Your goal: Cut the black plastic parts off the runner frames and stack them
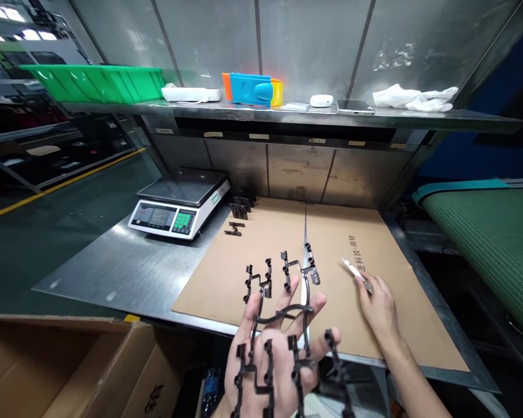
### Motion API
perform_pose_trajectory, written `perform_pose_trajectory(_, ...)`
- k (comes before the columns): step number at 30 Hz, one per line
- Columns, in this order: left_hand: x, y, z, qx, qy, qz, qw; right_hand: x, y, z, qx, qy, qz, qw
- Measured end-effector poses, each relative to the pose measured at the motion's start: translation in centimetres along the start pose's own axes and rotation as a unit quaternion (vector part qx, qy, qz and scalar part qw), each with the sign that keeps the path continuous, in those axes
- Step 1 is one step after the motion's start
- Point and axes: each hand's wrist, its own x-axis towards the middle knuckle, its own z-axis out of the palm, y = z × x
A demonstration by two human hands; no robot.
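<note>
Left hand (pixel 283 360), fingers spread to bear the width of a black plastic frame (pixel 287 312), held above the cardboard sheet (pixel 253 273); right hand (pixel 377 307), pinching a white-handled knife (pixel 353 268), steadied on that sheet; black parts (pixel 239 210) piled beyond its far edge.

Brushed stainless-steel wall panels (pixel 314 46) fill twelve o'clock above a long steel shelf (pixel 287 113), which carries a bright green plastic tray (pixel 91 83) at eleven o'clock and a crumpled white cloth (pixel 414 97) at one o'clock. At nine to ten o'clock, dark metal racking (pixel 21 130) stands beyond a green-painted floor (pixel 56 232) marked with a yellow line (pixel 56 194), under ceiling lights (pixel 9 29) glowing at ten o'clock. A green conveyor belt (pixel 492 249) runs at three o'clock, beside a dark blue wall (pixel 505 116) at two o'clock.
</note>
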Motion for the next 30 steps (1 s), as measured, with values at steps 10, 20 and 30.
perform_pose_trajectory(10, 2.6, -1.0, 2.7, 0.014, 0.076, 0.235, 0.969, -4.7, -12.7, -3.5, 0.329, -0.108, 0.238, 0.907)
perform_pose_trajectory(20, 3.5, -2.5, 3.3, 0.125, 0.149, 0.325, 0.926, -10.9, -22.1, -2.6, 0.56, -0.187, 0.362, 0.722)
perform_pose_trajectory(30, 2.6, -2.9, 3.0, 0.202, 0.232, 0.256, 0.917, -7.5, -23.8, -3.8, 0.529, -0.127, 0.339, 0.768)
